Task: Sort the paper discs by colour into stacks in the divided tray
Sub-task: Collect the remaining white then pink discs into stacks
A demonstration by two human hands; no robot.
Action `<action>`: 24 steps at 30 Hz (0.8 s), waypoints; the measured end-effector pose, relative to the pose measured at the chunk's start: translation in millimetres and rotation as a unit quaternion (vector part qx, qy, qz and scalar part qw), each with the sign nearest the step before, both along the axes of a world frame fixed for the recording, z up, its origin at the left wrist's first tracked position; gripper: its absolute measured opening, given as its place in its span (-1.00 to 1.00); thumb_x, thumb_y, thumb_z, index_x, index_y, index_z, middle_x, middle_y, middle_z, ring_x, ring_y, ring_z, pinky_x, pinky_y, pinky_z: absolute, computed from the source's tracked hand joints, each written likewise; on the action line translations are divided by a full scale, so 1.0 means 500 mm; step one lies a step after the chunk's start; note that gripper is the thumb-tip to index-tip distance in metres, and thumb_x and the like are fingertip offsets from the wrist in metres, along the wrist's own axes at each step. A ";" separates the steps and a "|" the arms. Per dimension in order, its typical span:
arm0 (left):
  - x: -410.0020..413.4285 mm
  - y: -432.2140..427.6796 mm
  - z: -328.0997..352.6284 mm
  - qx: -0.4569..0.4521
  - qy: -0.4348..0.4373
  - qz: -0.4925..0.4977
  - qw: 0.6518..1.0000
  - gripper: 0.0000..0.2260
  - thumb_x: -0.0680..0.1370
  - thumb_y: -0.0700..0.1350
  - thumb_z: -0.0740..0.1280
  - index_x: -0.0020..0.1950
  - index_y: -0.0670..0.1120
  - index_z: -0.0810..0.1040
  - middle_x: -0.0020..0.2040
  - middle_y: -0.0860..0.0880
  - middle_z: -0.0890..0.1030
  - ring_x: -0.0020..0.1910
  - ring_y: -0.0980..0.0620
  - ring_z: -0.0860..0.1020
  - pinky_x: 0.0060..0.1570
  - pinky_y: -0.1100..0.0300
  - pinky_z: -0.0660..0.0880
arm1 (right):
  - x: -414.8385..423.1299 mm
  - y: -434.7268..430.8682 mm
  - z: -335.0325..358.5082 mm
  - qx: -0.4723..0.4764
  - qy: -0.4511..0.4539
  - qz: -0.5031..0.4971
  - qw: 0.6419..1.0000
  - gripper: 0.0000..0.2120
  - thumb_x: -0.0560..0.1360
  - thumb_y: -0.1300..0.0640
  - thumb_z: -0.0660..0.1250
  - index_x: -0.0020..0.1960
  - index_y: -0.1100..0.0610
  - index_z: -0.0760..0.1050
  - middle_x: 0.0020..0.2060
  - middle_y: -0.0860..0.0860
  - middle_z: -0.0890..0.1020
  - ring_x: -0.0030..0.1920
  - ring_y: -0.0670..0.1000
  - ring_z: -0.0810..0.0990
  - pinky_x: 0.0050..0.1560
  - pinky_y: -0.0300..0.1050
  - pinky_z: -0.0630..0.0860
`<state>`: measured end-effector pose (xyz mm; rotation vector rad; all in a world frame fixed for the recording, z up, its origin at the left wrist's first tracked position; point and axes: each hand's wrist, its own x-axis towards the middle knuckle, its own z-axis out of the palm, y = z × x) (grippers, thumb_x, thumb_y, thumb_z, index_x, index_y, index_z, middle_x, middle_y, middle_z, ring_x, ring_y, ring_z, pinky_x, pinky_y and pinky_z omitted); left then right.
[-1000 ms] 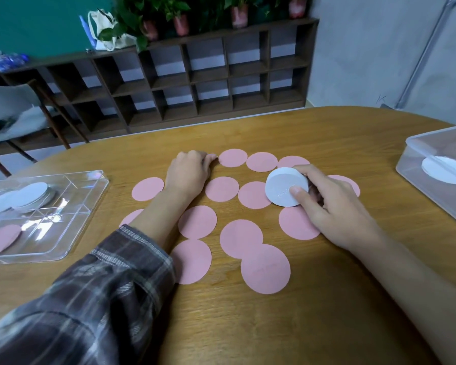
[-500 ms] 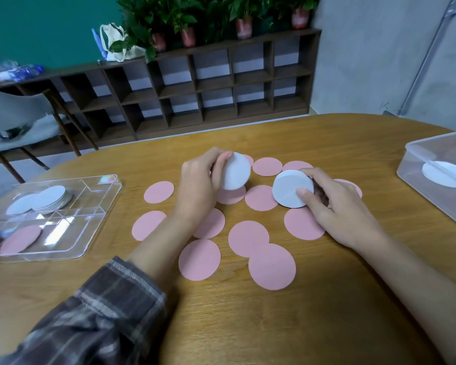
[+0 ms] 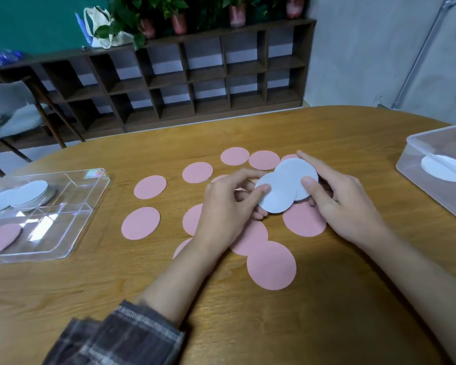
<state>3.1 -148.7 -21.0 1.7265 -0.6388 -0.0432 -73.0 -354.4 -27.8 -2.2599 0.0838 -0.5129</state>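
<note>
Divided tray (image 3: pixel 71 219) sits well left of the fingers, white and pink discs inside. Left hand (image 3: pixel 221 214) pinches one white disc (image 3: pixel 274 197), thumb on top, its edge overlapping white stack (image 3: pixel 298 172) gripped by right hand (image 3: pixel 348 206). Pink discs (image 3: pixel 271 264) lie under and around the fingertips.

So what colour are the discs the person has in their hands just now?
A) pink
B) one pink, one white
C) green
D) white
D: the left hand and right hand both pinch white discs, while the pink discs lie below them.
</note>
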 end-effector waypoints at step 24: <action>-0.006 -0.015 -0.027 0.097 -0.197 0.096 0.971 -0.83 0.63 -0.06 0.43 0.12 -0.12 0.74 -0.25 0.03 0.60 -0.23 0.11 0.49 -0.16 0.25 0.42 | -0.006 0.035 0.000 -0.053 0.095 0.068 0.992 -0.37 0.70 -0.13 0.03 0.68 -0.04 -0.11 0.31 -0.21 0.37 0.30 -0.19 0.32 0.19 -0.33 0.21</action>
